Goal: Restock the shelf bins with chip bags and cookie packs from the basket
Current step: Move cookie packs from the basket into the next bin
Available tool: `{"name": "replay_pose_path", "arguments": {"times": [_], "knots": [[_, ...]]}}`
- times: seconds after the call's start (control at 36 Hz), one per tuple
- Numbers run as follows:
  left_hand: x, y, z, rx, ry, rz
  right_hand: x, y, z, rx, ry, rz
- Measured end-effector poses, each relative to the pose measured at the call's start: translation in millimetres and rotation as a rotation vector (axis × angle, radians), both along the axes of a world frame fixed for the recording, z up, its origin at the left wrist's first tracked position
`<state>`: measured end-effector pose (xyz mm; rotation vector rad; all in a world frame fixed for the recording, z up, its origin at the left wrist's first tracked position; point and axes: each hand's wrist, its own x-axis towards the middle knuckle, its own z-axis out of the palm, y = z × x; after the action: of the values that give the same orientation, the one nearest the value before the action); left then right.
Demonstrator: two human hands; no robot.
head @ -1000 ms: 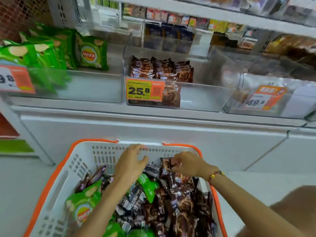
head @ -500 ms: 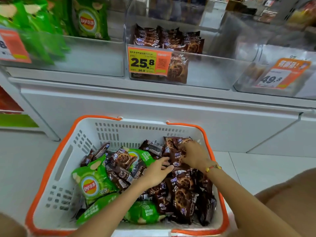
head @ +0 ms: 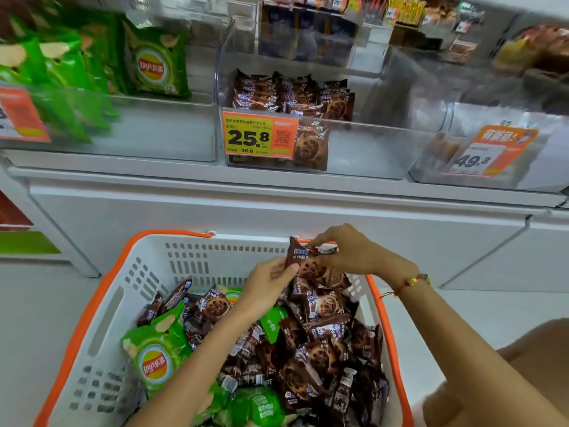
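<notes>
Above the basket (head: 101, 306), left hand (head: 267, 285) and right hand (head: 348, 251) each grip clamped on one cookie pack (head: 311, 266).

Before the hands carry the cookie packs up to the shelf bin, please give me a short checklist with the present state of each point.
1. Right hand grips cookie packs: ok.
2. Left hand supports the packs: ok, fingers touch the edge.
3. Packs lifted out of the basket: ok.
4. Room in the cookie bin: ok, right part is bare.
5. Number of packs held: cannot tell.
</notes>
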<state>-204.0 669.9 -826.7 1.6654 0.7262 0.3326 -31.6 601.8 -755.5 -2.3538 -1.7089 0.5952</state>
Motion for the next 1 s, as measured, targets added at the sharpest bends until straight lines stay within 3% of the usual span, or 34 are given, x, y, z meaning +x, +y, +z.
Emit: {"name": "replay_pose_path", "arguments": {"times": [0.14,0.28,0.39,0.58,0.69,0.86,1.0], "knots": [[3,19,41,0.169,-0.091,0.101,0,15,54,0.109,0.074,0.084],[6,37,100,0.347,-0.186,0.202,0,31,125,0.212,0.018,0.146],[9,55,147,0.445,-0.28,0.225,2,41,173,0.286,0.165,0.211],[19,102,211,0.844,-0.353,0.448,32,65,216,0.314,0.316,0.041],[25,139,215,1.092,-0.211,0.564,60,82,216,0.337,0.323,-0.134],[29,163,198,1.031,-0.079,0.569,111,116,198,0.347,0.069,-0.312],[32,166,184,0.95,-0.133,0.634,142,139,169,0.169,-0.271,-0.302]]}}
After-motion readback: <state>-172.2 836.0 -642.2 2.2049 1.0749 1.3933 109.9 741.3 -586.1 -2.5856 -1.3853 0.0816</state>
